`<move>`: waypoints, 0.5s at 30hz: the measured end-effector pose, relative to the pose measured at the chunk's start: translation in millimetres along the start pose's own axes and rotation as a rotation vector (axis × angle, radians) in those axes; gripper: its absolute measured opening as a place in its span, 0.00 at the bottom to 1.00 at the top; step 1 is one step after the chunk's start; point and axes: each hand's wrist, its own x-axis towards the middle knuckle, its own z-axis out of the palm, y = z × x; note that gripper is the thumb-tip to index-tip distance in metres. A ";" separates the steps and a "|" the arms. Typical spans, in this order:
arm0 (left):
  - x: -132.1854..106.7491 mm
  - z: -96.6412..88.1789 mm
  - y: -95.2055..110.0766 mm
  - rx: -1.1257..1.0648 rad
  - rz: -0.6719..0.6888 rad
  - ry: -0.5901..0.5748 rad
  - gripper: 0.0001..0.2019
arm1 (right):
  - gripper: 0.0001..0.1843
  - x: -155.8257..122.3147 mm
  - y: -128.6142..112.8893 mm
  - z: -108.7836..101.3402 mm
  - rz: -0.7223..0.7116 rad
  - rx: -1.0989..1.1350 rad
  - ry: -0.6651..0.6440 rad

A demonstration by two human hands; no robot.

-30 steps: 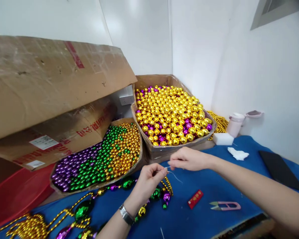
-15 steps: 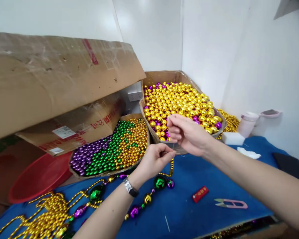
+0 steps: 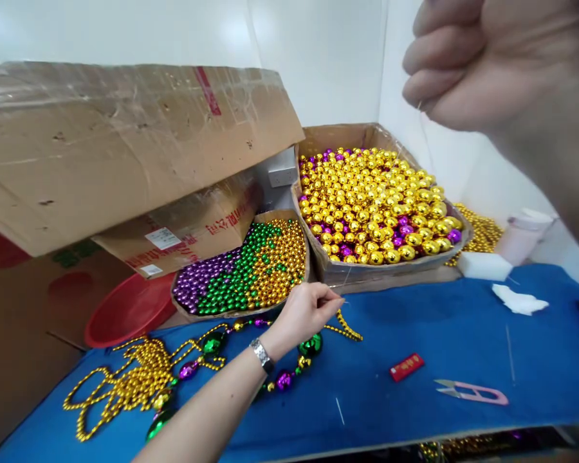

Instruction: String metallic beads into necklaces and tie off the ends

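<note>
My left hand (image 3: 307,311), with a watch at the wrist, hovers low over the blue cloth (image 3: 415,334) and pinches the end of a thin clear thread (image 3: 425,138). My right hand (image 3: 492,61) is raised close to the camera at the upper right, fingers closed on the same thread, which runs taut between the two hands. Under my left hand lies a bead necklace (image 3: 212,350) of gold strands with large green and purple beads, trailing off to the left.
A cardboard tray (image 3: 241,270) holds purple, green and gold beads; a bigger box (image 3: 376,199) holds large gold balls. Pink thread snips (image 3: 470,391) and a red lighter (image 3: 407,366) lie on the cloth. A red basin (image 3: 125,312) and an open carton (image 3: 125,141) stand at left.
My right hand has risen from beside the left hand up to the camera, drawing the thread long and taut. My left hand stayed low, pinching its end. The view shifted left.
</note>
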 end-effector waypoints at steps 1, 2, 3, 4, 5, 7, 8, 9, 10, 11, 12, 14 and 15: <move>-3.5 8.3 -5.8 -0.006 -0.003 -0.004 0.14 | 0.20 1.5 2.4 -1.7 -0.009 0.000 0.034; -6.5 16.5 -10.2 -0.013 -0.004 -0.014 0.14 | 0.19 2.1 7.0 -1.9 -0.027 0.007 0.070; -8.6 24.3 -13.1 -0.018 -0.002 -0.030 0.13 | 0.17 2.1 13.4 -0.5 -0.046 0.018 0.091; -10.1 31.8 -14.4 -0.023 0.004 -0.049 0.13 | 0.16 2.0 21.0 2.5 -0.044 0.015 0.080; -10.8 38.8 -14.5 -0.027 0.013 -0.071 0.12 | 0.14 1.9 29.4 7.3 -0.044 0.015 0.061; -10.2 51.5 -11.6 -0.035 0.036 -0.114 0.11 | 0.13 2.2 46.8 22.7 -0.057 0.021 -0.030; -9.2 57.2 -9.0 -0.039 0.050 -0.136 0.10 | 0.13 2.4 55.8 33.7 -0.071 0.014 -0.062; -7.9 62.5 -6.0 -0.042 0.065 -0.158 0.10 | 0.14 2.1 65.1 47.0 -0.087 0.014 -0.114; -6.5 67.3 -2.6 -0.044 0.081 -0.181 0.09 | 0.16 0.8 75.0 62.8 -0.095 0.001 -0.173; -5.2 71.4 0.9 -0.046 0.097 -0.205 0.09 | 0.16 -1.9 85.3 80.6 -0.117 -0.018 -0.239; -4.2 74.7 4.3 -0.047 0.113 -0.231 0.09 | 0.16 -6.2 96.0 99.8 -0.141 -0.048 -0.329; -3.3 78.2 10.1 -0.050 0.150 -0.277 0.09 | 0.12 -20.3 117.4 138.4 -0.170 -0.145 -0.562; -3.4 78.3 12.0 -0.074 0.167 -0.286 0.08 | 0.08 -29.7 127.1 155.0 -0.181 -0.234 -0.782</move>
